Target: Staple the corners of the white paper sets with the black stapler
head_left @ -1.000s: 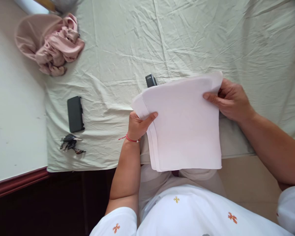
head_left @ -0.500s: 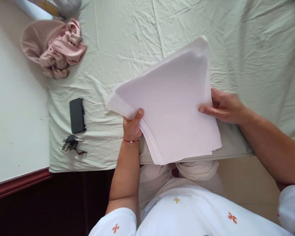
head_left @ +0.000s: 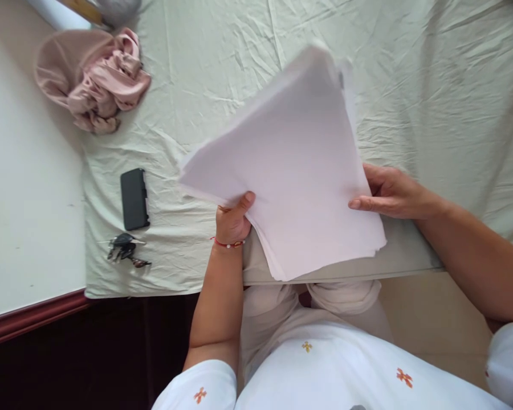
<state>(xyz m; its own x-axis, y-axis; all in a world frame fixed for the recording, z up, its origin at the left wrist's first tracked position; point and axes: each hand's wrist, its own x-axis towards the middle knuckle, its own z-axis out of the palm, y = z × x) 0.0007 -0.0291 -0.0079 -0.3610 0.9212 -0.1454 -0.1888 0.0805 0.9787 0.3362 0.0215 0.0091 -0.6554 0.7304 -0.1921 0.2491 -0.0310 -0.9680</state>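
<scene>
Several loose white sheets of paper (head_left: 299,165) are held up in a tilted stack over the near edge of the cloth-covered table. The far edges of the stack are blurred and bend upward. My left hand (head_left: 236,221), with a red beaded string at the wrist, grips the lower left edge, thumb on top and fingers hidden underneath. On the right edge my right hand (head_left: 387,191) holds the stack, thumb lying on the top sheet and the other fingers behind it.
A pale green cloth (head_left: 205,62) covers the table. To the left lie a black phone (head_left: 134,199) and a bunch of keys (head_left: 127,249). A crumpled pink cloth (head_left: 106,80) sits at the far left, beside a white wall (head_left: 29,171).
The far corner of the paper stack has swung left and away, and its sheets have shifted, with the left edge more even. My right hand has moved slightly nearer to me.
</scene>
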